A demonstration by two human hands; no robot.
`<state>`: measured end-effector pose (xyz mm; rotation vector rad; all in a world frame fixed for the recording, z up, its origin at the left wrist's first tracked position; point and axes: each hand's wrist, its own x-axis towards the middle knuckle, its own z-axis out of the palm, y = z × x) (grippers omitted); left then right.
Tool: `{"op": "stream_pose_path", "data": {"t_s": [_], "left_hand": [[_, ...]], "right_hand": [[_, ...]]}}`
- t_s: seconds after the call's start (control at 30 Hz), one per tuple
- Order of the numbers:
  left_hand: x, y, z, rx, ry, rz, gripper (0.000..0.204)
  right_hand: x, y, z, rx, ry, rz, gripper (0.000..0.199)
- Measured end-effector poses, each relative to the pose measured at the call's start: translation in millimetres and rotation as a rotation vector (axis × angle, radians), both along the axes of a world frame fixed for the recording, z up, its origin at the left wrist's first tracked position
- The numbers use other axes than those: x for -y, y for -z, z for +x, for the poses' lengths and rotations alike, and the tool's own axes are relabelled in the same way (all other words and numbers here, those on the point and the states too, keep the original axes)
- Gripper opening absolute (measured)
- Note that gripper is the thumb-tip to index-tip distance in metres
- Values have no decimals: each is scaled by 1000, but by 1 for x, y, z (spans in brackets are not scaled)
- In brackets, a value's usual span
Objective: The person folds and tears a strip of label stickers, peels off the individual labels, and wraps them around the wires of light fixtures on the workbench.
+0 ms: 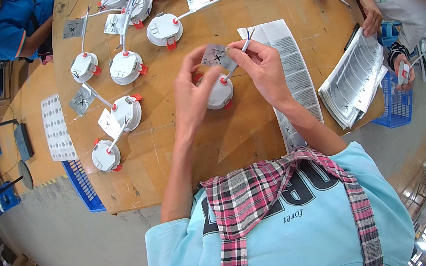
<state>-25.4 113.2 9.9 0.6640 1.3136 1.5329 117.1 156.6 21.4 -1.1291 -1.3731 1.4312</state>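
Observation:
A round white downlight (pixel 219 95) with red-tipped clips lies on the table in front of me, its white cable (pixel 231 71) rising between my hands. A silver-grey printed label (pixel 215 56) is held up beside that cable. My left hand (pixel 191 88) is closed, with thumb and forefinger on the label's left edge. My right hand (pixel 263 68) pinches the cable near its bare coloured wires, and its thumb touches the label's right corner. The right fingers partly hide the cable.
More downlights (pixel 126 67) with tagged cables lie at left and along the back. A long label sheet (pixel 295 71) is right of my hands. A co-worker's hand (pixel 370 13) touches a stack of sheets (pixel 353 76); another person (pixel 15 28) is far left. Blue baskets (pixel 82 186) flank the table.

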Motion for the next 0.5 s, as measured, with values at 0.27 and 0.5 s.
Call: {"op": "stream_pose_path", "data": {"t_s": [0.27,0.5], "left_hand": [[5,13,-3,-502,313,44,19],[6,15,-2,-493,367,39,18]], "right_hand": [[-5,-5,3,-7,-10,-5,19],[-2,0,6,224,-47,202,16]]}}
